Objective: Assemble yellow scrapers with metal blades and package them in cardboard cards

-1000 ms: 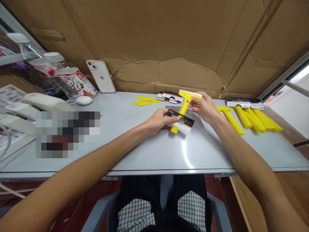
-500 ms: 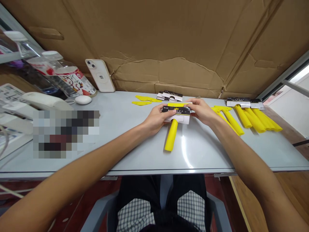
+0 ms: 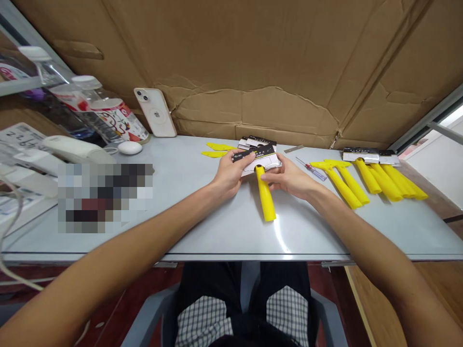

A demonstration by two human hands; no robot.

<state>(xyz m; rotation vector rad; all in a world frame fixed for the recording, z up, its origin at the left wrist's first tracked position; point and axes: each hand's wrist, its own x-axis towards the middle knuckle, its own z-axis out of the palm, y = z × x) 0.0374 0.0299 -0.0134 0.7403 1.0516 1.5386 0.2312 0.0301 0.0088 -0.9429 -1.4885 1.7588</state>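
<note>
A yellow-handled tool with a black and white card round its top is between my hands, its handle slanting down toward the table's front edge. My left hand is closed on the left side of the card, thumb on its front. My right hand grips the right side, with fingers by the top of the handle. Behind the card lie more black and white cards and flat yellow pieces. The head of the tool is hidden by the card.
Two bare yellow tools and several carded ones lie at the right, near a screwdriver and a thin blade. A phone, bottles and a white mouse stand or lie at the left.
My right hand has moved down from the tool's top to the card's right side and handle. The handle's lower end has swung right, and the yellow strip above the card is now hidden.
</note>
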